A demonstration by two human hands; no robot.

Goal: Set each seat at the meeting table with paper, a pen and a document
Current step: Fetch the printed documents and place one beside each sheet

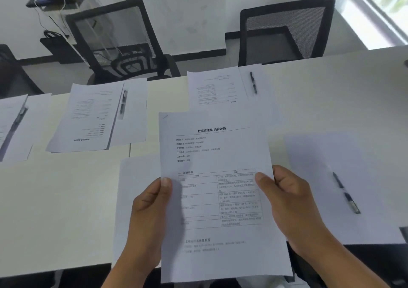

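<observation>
printed document (220,199) held over white tabletop (55,199), left hand (150,212) and right hand (289,201) pinching its side edges, blank sheet (136,188) beneath, pen (345,193) on paper (331,155) at right

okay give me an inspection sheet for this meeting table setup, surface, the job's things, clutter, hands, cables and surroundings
Surface: white meeting table, mostly bare at near left.
Job's things: printed document held up in both hands; blank sheet lies under it, no pen seen there. Near right sheet carries a pen, no document. Far side: two sets, far left set and far right set, each with document, paper and pen; another partly seen at the left edge.
Clutter: nothing seen.
Hands: left hand and right hand both pinch the document's edges.
Cables: white cable hanging from a wall shelf.
Surroundings: two mesh chairs, window at upper right.
</observation>
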